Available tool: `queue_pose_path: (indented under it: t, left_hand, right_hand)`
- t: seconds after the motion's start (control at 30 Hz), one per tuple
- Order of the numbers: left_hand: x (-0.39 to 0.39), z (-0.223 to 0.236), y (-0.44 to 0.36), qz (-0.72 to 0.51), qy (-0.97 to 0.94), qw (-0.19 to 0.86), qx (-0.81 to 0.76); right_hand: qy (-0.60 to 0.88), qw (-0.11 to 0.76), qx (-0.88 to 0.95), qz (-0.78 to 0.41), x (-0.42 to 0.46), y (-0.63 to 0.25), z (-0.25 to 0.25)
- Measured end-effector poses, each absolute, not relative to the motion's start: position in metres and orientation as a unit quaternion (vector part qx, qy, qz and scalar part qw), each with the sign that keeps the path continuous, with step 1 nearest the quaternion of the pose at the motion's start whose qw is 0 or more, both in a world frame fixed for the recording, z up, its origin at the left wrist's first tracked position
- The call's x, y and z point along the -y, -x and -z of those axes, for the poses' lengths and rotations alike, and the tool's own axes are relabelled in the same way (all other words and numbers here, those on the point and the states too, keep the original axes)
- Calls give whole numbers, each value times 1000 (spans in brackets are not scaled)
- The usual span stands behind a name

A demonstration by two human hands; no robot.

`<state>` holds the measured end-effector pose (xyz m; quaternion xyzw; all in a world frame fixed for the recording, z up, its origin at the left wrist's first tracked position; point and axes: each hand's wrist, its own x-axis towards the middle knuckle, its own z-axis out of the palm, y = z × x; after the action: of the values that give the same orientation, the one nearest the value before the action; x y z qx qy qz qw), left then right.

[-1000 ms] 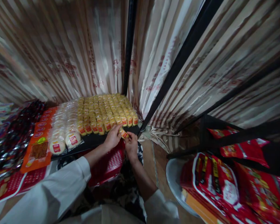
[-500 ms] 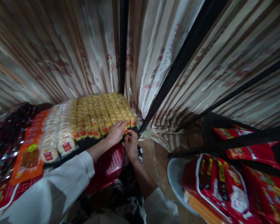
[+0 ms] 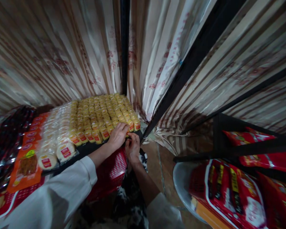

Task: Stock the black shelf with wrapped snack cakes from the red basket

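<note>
Rows of small yellow packaged snack cakes (image 3: 98, 119) with red labels stand side by side on a black shelf (image 3: 89, 147). At the front right of the rows, my left hand (image 3: 118, 136) has its fingers curled over a yellow snack cake packet (image 3: 128, 135), most of it hidden. Just below and to the right, my right hand (image 3: 132, 148) is closed, thumb and fingertips pinched at the lower edge of the same packet. The two hands nearly touch. Left of the yellow rows lie clear-wrapped round white cakes (image 3: 66, 151).
An orange snack packet (image 3: 26, 171) and dark shiny packets (image 3: 4, 143) lie further left. A red basket (image 3: 114, 171) sits beneath the shelf. Dark metal posts (image 3: 181, 73) stand before striped curtains (image 3: 90, 41). Red snack bags (image 3: 238, 190) and a pale basin (image 3: 181, 181) are at right.
The view has shifted slightly, so the things at right appear further right. Both hands stay at the same front corner of the yellow rows, with barely any finger movement.
</note>
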<state>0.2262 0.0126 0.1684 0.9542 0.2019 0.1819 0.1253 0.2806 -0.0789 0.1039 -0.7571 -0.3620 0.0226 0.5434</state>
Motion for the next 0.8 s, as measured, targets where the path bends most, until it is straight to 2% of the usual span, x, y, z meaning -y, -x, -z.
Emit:
queue_pose_path:
  t: [0.33,0.6,0.8]
  left_hand:
    - [5,-157,-208,-222,-944,71,-234]
    - [21,-119,-161,-258,-933,69,-239]
    - [15,-112,-154,-274,-931,78,-229]
  right_hand:
    - [773,512,374,-1,79,-278,-100]
    - [755,517,403,5,78,-275,-101]
    - [739,510,440,15,76,-273,-101]
